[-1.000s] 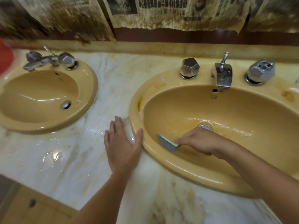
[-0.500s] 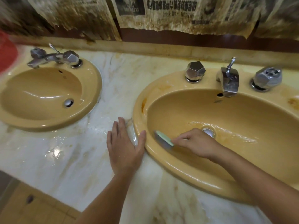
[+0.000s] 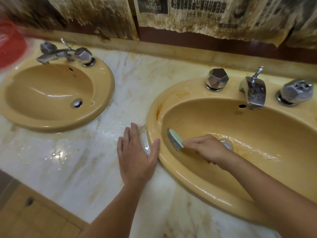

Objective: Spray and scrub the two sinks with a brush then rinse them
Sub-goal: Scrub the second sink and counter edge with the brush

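Note:
Two mustard-yellow sinks are set in a wet marble counter [image 3: 72, 162]. The left sink [image 3: 103, 109] holds nothing. Inside the right sink [image 3: 188, 174] my right hand [image 3: 208, 148] grips a pale green brush [image 3: 175, 139], bristles against the bowl's left inner wall. A thin stream of water runs across the bowl past the drain [image 3: 227, 145], which my hand partly hides. My left hand [image 3: 135, 155] lies flat on the counter, thumb against the right sink's rim.
Chrome tap [image 3: 253, 91] with two knobs [image 3: 217, 79] [image 3: 296, 91] stands behind the right sink; another tap set [image 3: 65, 53] behind the left. A red plastic object [image 3: 10, 45] sits at far left. Stained newspaper [image 3: 188, 12] covers the wall. Wooden cabinet [image 3: 34, 215] lies below.
The brush has moved up the right sink's left wall, from low in the bowl toward the rim. My left hand has stayed flat on the counter.

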Action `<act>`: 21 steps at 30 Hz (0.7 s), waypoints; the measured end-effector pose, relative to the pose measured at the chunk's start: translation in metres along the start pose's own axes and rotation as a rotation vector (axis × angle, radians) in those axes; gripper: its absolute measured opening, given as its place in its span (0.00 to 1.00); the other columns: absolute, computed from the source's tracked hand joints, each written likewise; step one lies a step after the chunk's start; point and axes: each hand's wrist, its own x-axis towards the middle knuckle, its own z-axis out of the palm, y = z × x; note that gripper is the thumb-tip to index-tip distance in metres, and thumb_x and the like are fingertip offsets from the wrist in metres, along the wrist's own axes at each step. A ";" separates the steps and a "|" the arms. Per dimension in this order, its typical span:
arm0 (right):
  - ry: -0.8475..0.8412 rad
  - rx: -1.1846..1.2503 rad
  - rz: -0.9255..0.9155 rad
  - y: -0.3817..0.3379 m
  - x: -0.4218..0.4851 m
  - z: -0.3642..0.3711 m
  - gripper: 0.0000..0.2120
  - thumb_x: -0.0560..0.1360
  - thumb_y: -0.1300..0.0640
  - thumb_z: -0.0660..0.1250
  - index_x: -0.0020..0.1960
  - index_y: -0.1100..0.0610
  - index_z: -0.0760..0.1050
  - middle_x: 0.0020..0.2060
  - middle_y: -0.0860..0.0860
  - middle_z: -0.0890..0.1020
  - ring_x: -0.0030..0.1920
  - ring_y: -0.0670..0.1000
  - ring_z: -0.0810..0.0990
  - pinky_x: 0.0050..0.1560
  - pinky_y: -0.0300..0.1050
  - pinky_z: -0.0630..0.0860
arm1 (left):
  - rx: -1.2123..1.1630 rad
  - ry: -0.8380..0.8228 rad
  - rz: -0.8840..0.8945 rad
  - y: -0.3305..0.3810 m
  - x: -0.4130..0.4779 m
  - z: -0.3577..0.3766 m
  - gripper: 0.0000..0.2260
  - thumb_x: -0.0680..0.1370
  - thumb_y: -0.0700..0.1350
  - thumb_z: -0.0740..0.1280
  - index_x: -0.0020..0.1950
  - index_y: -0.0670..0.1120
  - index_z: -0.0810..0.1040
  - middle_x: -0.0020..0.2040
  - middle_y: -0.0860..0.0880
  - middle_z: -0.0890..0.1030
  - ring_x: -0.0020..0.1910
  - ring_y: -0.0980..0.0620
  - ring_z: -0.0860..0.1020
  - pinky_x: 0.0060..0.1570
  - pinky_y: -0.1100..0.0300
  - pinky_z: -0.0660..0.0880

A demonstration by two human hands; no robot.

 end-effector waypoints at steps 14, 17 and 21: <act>0.255 0.165 -0.246 -0.013 0.051 -0.002 0.11 0.78 0.55 0.71 0.53 0.38 0.82 0.35 0.52 0.83 0.37 0.43 0.75 0.42 0.36 0.71 | 0.009 0.002 0.000 0.001 0.001 0.001 0.40 0.78 0.70 0.49 0.84 0.47 0.54 0.82 0.52 0.59 0.82 0.57 0.50 0.81 0.52 0.48; 0.094 -0.115 -0.247 -0.009 0.056 -0.002 0.10 0.77 0.54 0.72 0.50 0.38 0.83 0.36 0.50 0.86 0.38 0.44 0.77 0.44 0.41 0.71 | 0.009 0.001 -0.002 0.000 0.001 0.000 0.40 0.78 0.70 0.49 0.84 0.47 0.53 0.82 0.52 0.59 0.82 0.57 0.50 0.81 0.52 0.48; 0.391 -0.113 -0.355 -0.012 0.061 -0.008 0.08 0.77 0.53 0.71 0.56 0.47 0.85 0.45 0.52 0.86 0.46 0.51 0.82 0.48 0.43 0.75 | 0.012 0.003 0.000 0.000 0.002 0.001 0.40 0.78 0.70 0.49 0.84 0.47 0.53 0.82 0.52 0.59 0.82 0.57 0.50 0.80 0.51 0.48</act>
